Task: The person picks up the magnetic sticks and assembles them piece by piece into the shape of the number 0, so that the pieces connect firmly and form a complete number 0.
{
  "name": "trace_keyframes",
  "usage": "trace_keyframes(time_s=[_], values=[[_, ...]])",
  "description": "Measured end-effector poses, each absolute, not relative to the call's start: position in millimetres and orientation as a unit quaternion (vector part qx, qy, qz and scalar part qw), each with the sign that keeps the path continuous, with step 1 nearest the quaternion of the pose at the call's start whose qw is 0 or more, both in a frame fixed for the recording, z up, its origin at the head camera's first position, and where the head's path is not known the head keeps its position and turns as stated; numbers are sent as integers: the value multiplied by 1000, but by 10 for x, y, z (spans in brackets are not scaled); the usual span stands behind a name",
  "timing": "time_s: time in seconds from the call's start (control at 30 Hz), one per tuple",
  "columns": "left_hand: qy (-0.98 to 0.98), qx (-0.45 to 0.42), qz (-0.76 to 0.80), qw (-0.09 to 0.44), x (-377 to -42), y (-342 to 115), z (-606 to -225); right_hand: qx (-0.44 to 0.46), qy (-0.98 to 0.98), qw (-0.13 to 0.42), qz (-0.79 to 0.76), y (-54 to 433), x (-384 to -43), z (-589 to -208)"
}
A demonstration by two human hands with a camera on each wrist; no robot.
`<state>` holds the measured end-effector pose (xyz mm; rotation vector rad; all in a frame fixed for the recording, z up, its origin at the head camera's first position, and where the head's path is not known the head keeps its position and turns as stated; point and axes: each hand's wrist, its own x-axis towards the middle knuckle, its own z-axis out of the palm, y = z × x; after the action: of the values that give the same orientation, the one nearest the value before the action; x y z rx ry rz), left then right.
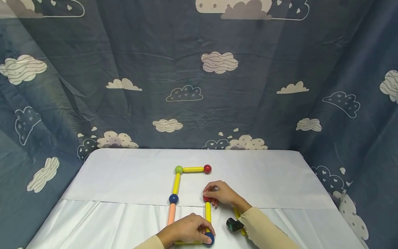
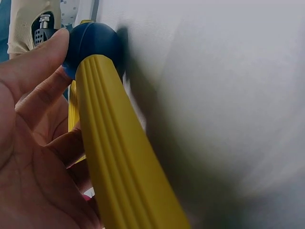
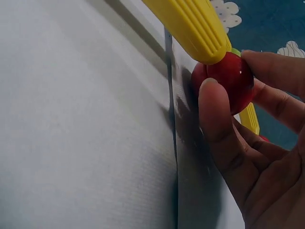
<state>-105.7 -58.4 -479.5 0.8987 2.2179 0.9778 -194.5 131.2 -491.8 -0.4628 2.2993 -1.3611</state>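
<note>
In the head view my left hand (image 1: pixel 188 228) pinches a blue ball (image 1: pixel 210 238) at the table's near side. My right hand (image 1: pixel 223 193) grips a red ball (image 1: pixel 206 198) between thumb and fingers, straight ahead of the blue one. A ridged yellow rod (image 1: pixel 208 211) spans the two balls. The right wrist view shows its end touching the red ball (image 3: pixel 233 81). In the left wrist view a large yellow rod (image 2: pixel 119 152) meets the blue ball (image 2: pixel 95 40). Another yellow rod (image 1: pixel 189 242) runs left from the blue ball, partly under my left hand.
Farther left, an orange rod (image 1: pixel 171 212), blue ball (image 1: pixel 173 199), yellow rod (image 1: pixel 176 184), green ball (image 1: pixel 178 169), yellow rod (image 1: pixel 193 169) and red ball (image 1: pixel 207 168) form a bent chain. A separate yellow rod (image 1: pixel 237 212) lies partly hidden by my right sleeve. White cloth (image 1: pixel 130 180) covers the table.
</note>
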Motion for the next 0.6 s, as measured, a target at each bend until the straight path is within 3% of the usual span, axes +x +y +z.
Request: trace_keyframes(time_s=[0.6], values=[[822,338,369,271,-1060,-587,-4825,-166,834,220,-478,1352,-1901,-4872]])
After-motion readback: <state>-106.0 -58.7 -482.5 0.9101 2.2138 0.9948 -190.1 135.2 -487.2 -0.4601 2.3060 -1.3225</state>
